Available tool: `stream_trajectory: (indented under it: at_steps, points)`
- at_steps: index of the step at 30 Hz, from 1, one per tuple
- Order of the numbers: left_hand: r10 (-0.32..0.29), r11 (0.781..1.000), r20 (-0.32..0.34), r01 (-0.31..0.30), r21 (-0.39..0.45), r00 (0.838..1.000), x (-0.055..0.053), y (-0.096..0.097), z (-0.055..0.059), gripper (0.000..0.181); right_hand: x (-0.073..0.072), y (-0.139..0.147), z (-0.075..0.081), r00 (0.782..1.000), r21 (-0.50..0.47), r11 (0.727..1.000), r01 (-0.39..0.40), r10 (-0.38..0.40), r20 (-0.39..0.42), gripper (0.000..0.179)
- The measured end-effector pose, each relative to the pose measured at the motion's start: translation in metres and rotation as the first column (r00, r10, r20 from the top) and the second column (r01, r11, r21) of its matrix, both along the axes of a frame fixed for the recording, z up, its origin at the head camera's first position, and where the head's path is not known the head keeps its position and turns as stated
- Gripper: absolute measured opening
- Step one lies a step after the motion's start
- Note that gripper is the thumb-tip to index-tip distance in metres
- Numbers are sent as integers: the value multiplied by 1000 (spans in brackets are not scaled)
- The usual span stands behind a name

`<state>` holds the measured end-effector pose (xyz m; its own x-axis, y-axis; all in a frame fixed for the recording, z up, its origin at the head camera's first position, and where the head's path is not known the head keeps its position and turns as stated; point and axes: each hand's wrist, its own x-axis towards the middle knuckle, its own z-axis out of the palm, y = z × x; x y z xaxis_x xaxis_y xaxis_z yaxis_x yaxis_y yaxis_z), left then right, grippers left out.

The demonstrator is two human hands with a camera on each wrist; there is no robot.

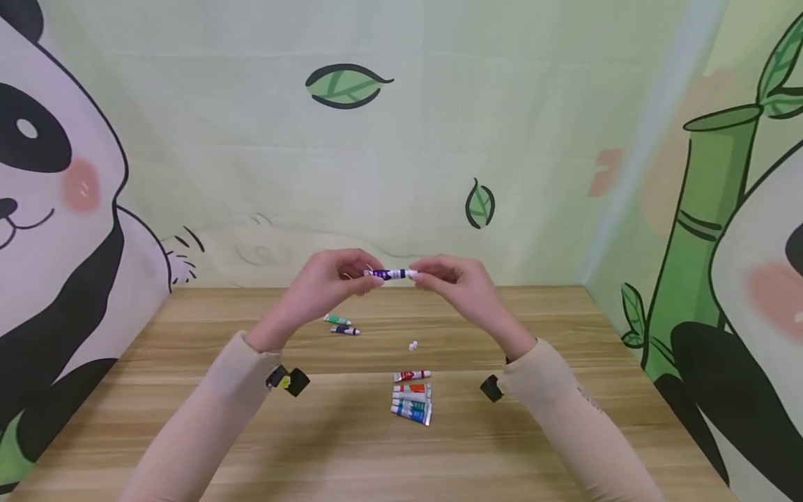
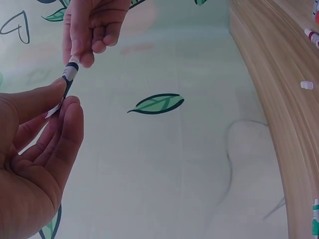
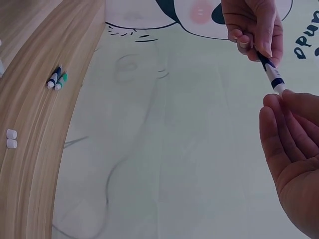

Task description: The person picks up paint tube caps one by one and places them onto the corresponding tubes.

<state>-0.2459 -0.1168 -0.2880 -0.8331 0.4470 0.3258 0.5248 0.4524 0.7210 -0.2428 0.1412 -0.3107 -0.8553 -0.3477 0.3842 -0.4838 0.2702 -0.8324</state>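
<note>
A small purple paint tube [image 1: 392, 274] with a white cap end is held level above the far part of the table. My left hand [image 1: 332, 280] pinches its flat purple end between thumb and fingers. At the white end, the thumb and fingertips of my right hand [image 1: 461, 286] pinch the cap. The left wrist view shows the tube [image 2: 70, 72] slanting between both hands. In the right wrist view the white end [image 3: 279, 88] meets the right fingertips, which partly hide it.
On the wooden table [image 1: 251, 432], a red tube [image 1: 412, 376] lies above several overlapping tubes [image 1: 410, 404]. Two small white caps [image 1: 413, 345] sit beyond them. A green tube [image 1: 337, 320] and a dark blue tube [image 1: 346, 330] lie to the left. A panda-printed backdrop [image 1: 439, 125] stands behind.
</note>
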Motion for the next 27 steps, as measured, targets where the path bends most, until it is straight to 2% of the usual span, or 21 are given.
stream_trajectory:
  at_steps: [13,22,27]
  points:
    - [-21,1000,4,21,-7,1000,7,2,-4,13,5,3,-4,999,11,1000,3,-3,32,24]
    - [-34,999,-25,33,-12,999,12,5,1,14,6,7,-3,998,23,999,26,-27,57,28]
    - [-47,999,-41,45,-27,998,13,5,2,14,7,9,-1,998,26,1000,1,-3,59,27]
